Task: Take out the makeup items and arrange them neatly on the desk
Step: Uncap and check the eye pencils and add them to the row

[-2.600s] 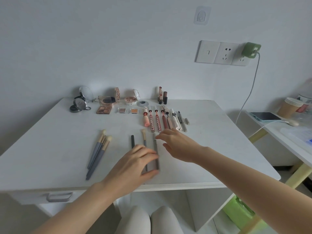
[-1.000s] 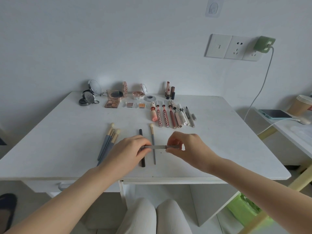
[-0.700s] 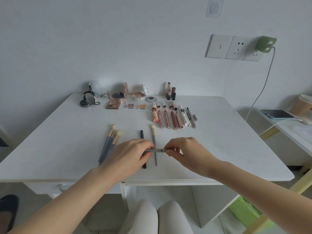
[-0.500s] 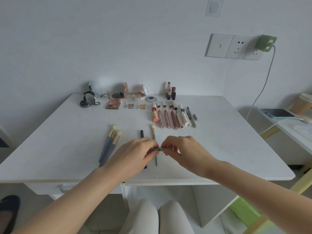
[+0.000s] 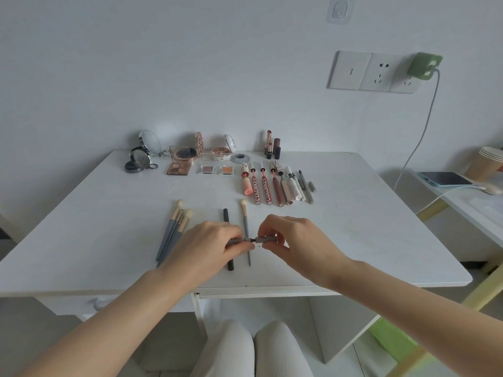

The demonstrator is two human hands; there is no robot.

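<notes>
Both hands hold a thin grey makeup pen (image 5: 254,240) crosswise just above the white desk (image 5: 353,229). My left hand (image 5: 206,246) pinches its left part and my right hand (image 5: 294,240) pinches its right part, the cap end; a small gap with a dark tip shows between the two parts. Under the hands lie a black pencil (image 5: 226,216) and a single brush (image 5: 244,213). A bundle of grey-handled brushes (image 5: 174,229) lies to the left. A row of lip tubes and pens (image 5: 275,186) lies further back.
Compacts, mirrors and palettes (image 5: 177,161) line the desk's back edge, with upright lipsticks (image 5: 272,145) beside them. A side table at right holds a phone (image 5: 443,178) on a charging cable and paper cups (image 5: 487,161). A wall socket (image 5: 375,73) carries a green charger.
The grey pen was lifted off the desk and turned crosswise between both hands. My hands have drawn closer together along it, and the view has tilted down slightly.
</notes>
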